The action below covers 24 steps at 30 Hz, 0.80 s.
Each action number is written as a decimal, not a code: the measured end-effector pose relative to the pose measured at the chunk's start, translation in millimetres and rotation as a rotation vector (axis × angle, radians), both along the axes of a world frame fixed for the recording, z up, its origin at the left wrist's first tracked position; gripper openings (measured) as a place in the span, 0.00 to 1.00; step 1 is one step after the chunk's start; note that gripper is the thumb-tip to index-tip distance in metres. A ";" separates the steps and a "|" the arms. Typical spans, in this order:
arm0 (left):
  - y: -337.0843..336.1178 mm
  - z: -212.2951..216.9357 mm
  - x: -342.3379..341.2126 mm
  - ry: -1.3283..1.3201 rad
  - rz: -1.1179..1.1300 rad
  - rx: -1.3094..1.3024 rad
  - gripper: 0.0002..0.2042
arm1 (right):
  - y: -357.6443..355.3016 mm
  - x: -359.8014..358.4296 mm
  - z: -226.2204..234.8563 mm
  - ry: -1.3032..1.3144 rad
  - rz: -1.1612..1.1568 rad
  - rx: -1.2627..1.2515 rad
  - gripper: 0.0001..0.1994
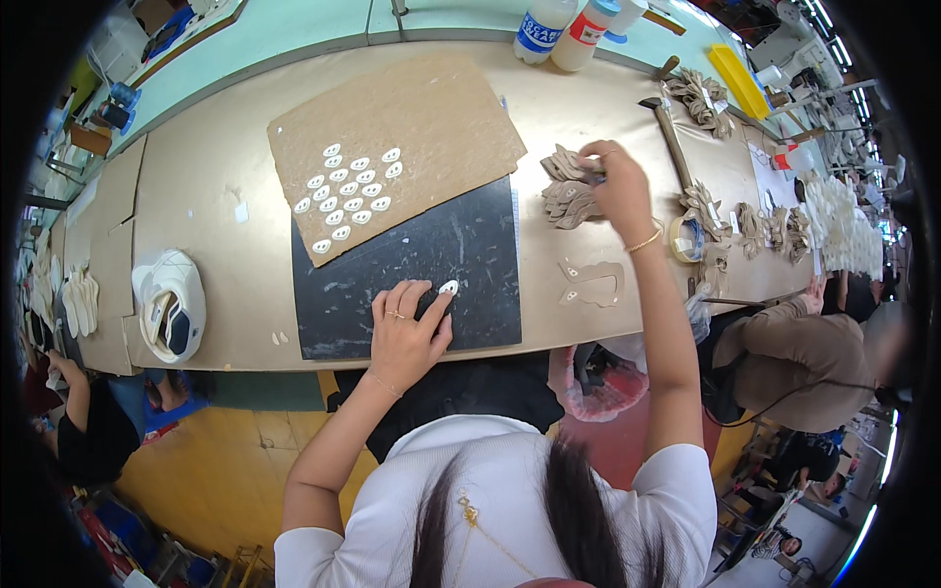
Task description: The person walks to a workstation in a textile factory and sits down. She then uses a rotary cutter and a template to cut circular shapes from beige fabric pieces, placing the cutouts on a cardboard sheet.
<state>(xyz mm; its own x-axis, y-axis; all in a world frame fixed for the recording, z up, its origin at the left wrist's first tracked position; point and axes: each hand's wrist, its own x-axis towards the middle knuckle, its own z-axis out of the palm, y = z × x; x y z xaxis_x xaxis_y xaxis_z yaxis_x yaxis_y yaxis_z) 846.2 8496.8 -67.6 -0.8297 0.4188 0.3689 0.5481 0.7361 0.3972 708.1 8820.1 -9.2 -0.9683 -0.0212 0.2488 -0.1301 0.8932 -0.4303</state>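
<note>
A small white oval piece (449,287) lies on the black mat (412,255) at the near edge of the workbench (196,196); the left hand (404,333) rests on the mat with its fingers spread, the fingertips touching the piece. The right hand (619,186) reaches forward, fingers closed in a pinch on the top of a stack of tan cut-out pieces (569,191). Behind the mat, a brown board (431,118) carries about nineteen white ovals (348,191) in rows, which suggests much laying-out is done, with tan stacks remaining. One flat tan cut-out (593,282) lies beside the mat. Further out: a hammer (669,132), two bottles (564,27), a cap (169,304), seated co-workers (804,358).
</note>
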 end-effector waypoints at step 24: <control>-7.5 -15.4 8.2 0.018 -0.037 0.144 0.23 | 72.2 -11.3 -70.3 0.265 0.162 0.175 0.14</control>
<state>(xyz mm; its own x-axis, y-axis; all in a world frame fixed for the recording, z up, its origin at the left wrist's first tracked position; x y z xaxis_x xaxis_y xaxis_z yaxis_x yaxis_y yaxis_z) 854.3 8489.3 -83.0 -0.8072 0.3911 0.4420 0.5821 0.6512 0.4869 696.8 8892.4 -79.5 -0.8513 -0.2332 0.4700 -0.3624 0.9091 -0.2053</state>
